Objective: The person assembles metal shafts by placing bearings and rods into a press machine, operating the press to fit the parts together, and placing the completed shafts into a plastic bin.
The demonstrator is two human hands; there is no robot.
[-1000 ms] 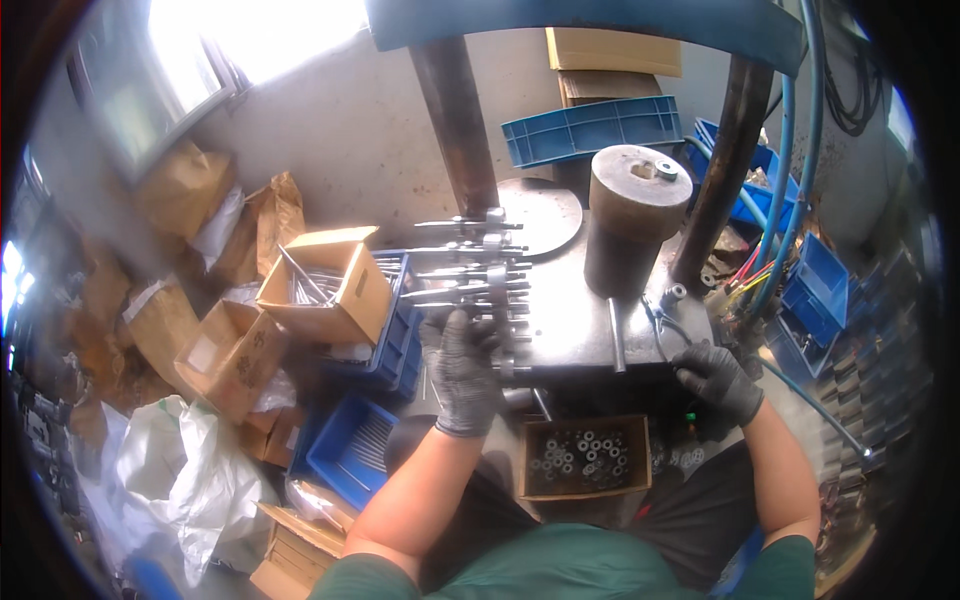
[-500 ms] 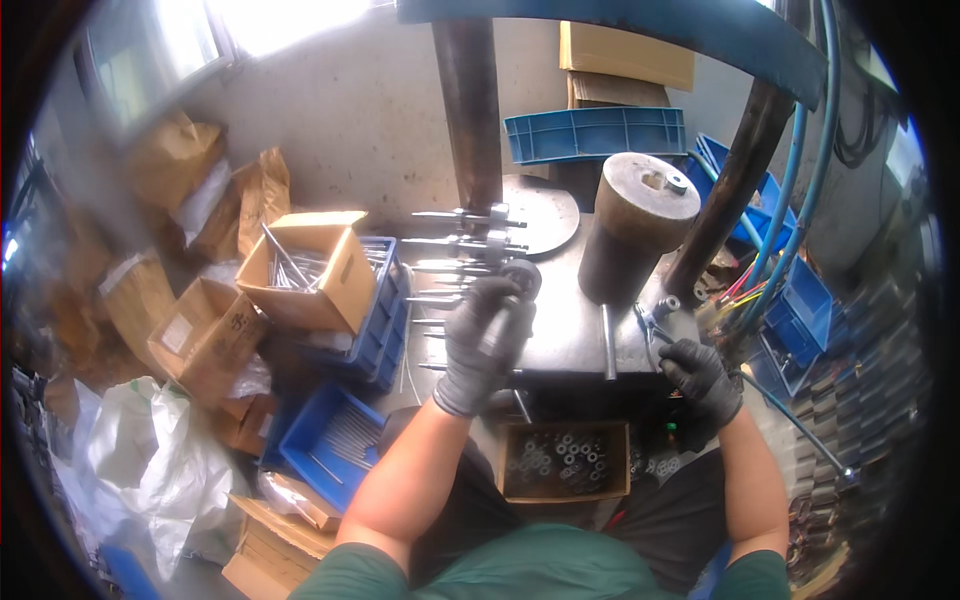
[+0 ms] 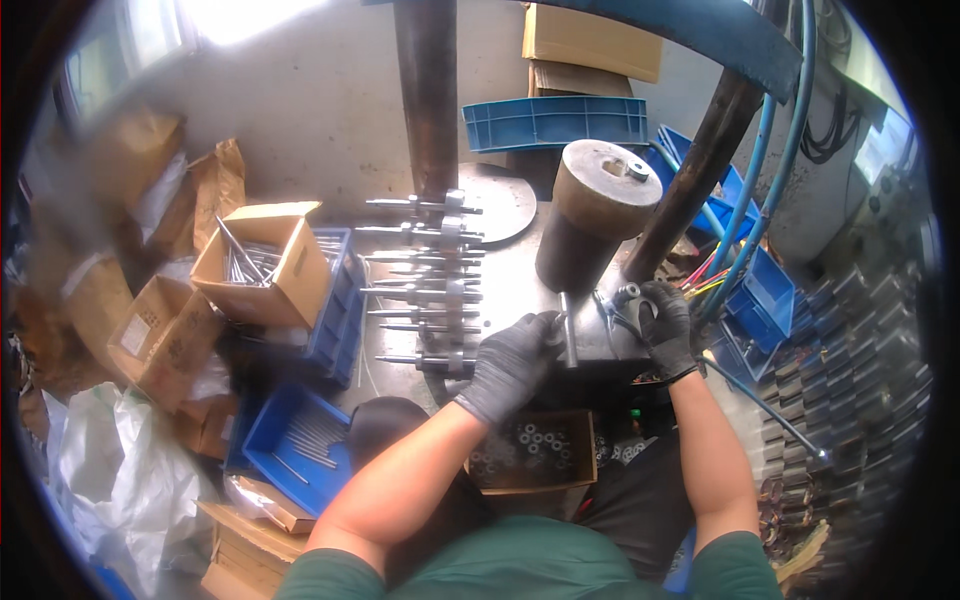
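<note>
Carton of tan cardboard, at left, with loose silver metal rods; below it, a blue plastic tray holds further slim silver rods showing no collars. Next comes a row of pointed steel rods with thick grey collars, laid side by side along the left of a grey metal tabletop; these appear to be finished pieces. The black-gloved left hand, fingers curled, is just right of the row's near end; whether it pinches anything cannot be told. Beneath, a brown cardboard box contains loose grey rings, evidently unused stock. A slender grey steel bar points toward the person, beside the left fingertips, in front of a tall dark metal cylinder bearing a small grey ring. At right, the black-gloved right hand is bent beside a grey forked tool; its grip cannot be made out. Judging by the remaining stock, work is partly done, with much left.
</note>
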